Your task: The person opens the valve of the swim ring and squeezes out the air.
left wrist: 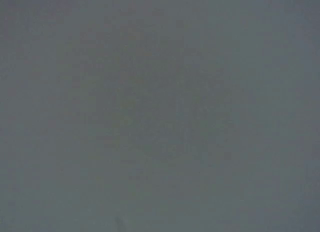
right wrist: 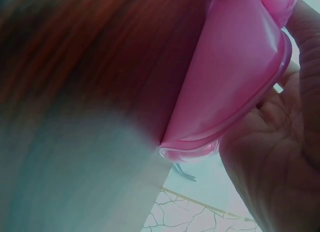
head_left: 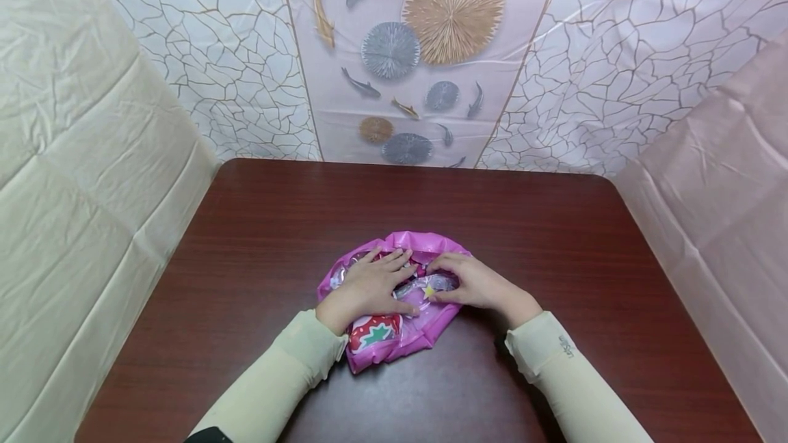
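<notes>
A soft pink inflatable [head_left: 425,337] of shiny plastic lies slack and wrinkled on the table, with a puffy rim and clear parts. A red strawberry print with a green leaf shows at its near left, and a yellow star near its middle. My left hand [head_left: 372,289] rests flat over its left and middle part, fingers spread. At the right side my right hand [head_left: 474,282] grips the plastic with bent fingers and thumb. In the right wrist view the pink inflatable [right wrist: 230,72] bulges beside the palm of the right hand [right wrist: 272,137]; the fingertips are hidden. The left wrist view is plain grey blur.
The dark red-brown wooden table [head_left: 542,224] extends around the inflatable on all sides. Pale quilted cloth [head_left: 74,176] hangs along the left, and pinkish cloth [head_left: 708,176] along the right. A patterned curtain [head_left: 394,108] with fish and round motifs stands behind the far edge.
</notes>
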`<state>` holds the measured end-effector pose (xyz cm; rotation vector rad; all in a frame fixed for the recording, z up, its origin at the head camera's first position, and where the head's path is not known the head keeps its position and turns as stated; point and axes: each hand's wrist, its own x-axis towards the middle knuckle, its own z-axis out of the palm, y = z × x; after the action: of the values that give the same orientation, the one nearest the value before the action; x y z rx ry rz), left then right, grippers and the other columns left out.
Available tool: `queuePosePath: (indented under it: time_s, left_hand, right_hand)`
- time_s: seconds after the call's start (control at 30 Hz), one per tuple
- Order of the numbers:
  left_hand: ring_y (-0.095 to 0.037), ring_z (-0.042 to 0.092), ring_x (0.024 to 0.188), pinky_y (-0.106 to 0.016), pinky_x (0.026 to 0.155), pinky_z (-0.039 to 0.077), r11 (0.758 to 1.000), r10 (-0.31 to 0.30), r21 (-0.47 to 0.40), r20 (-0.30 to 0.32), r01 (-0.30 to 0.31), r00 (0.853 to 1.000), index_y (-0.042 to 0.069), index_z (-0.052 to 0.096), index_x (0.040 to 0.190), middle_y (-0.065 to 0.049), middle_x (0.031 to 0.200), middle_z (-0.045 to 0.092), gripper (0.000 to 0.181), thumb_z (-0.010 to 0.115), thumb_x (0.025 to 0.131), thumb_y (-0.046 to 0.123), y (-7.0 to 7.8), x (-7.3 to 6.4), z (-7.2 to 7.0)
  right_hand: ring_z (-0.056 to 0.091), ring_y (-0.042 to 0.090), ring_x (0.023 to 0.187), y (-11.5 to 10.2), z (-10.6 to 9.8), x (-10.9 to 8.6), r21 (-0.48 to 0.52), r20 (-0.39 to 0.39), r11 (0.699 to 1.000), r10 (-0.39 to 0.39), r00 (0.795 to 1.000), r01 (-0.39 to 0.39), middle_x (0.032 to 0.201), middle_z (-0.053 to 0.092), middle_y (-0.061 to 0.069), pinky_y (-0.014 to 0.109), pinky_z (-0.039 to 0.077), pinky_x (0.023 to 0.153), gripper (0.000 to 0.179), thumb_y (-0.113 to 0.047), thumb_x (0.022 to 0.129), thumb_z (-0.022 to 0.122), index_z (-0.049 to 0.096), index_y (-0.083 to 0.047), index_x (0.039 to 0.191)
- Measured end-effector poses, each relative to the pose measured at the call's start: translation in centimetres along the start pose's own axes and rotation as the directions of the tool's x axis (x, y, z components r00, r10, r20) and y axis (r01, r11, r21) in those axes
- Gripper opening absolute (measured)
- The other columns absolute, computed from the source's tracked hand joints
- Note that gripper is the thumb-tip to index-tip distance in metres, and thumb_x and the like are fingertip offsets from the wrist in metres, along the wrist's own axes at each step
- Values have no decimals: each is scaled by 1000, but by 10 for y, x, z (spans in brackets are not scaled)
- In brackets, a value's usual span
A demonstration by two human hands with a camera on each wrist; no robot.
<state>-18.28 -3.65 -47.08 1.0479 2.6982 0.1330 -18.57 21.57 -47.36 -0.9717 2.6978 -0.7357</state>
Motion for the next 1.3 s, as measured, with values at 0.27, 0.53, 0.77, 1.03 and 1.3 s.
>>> queuePosePath:
  time_s: [0.27, 0.53, 0.77, 1.03, 1.3]
  left_hand:
    - [-19, 15, 153, -47, 124, 5, 1000, -4, 8, 4, 4, 1000, 24, 33, 159, -1, 167, 19, 92, 53, 86, 77, 1, 0, -1]
    - [-19, 14, 153, -47, 124, 5, 1000, -7, 9, 4, 7, 1000, 25, 33, 159, -1, 167, 18, 91, 55, 86, 76, 1, -1, -1]
    - [-19, 13, 153, -47, 124, 4, 1000, -5, 18, 13, 5, 1000, 25, 31, 159, 0, 167, 16, 92, 53, 86, 77, 1, 0, 0]
    - [-18, 12, 154, -47, 124, 3, 1000, -9, 22, 15, 8, 1000, 26, 30, 159, 1, 167, 15, 92, 53, 86, 78, 1, 1, 0]
    - [-18, 11, 154, -46, 124, 2, 1000, -16, 12, 25, 15, 1000, 26, 29, 160, 1, 167, 14, 93, 53, 86, 77, 1, 2, 1]
  right_hand:
    - [58, 17, 117, 1, 1, 0, 0, -3, 1000, -9, 1000, 9, 121, 64, -1, 41, 46, 106, 45, -37, 86, 81, 67, -13, 121]
    - [57, 15, 117, 2, 2, 0, -3, -11, 1000, -20, 1000, 20, 121, 64, -2, 40, 45, 106, 45, -39, 86, 80, 67, -14, 121]
    - [57, 16, 118, 3, 2, 0, -3, -9, 1000, -24, 1000, 24, 121, 64, -2, 41, 45, 106, 44, -38, 86, 80, 67, -14, 121]
    - [57, 16, 118, 4, 2, 0, 0, -6, 1000, -18, 1000, 18, 121, 63, -2, 42, 45, 106, 44, -38, 86, 80, 67, -15, 121]
    - [56, 16, 118, 4, 3, 0, 10, -2, 1000, -9, 1000, 9, 122, 63, -3, 42, 45, 106, 45, -40, 86, 80, 66, -16, 122]
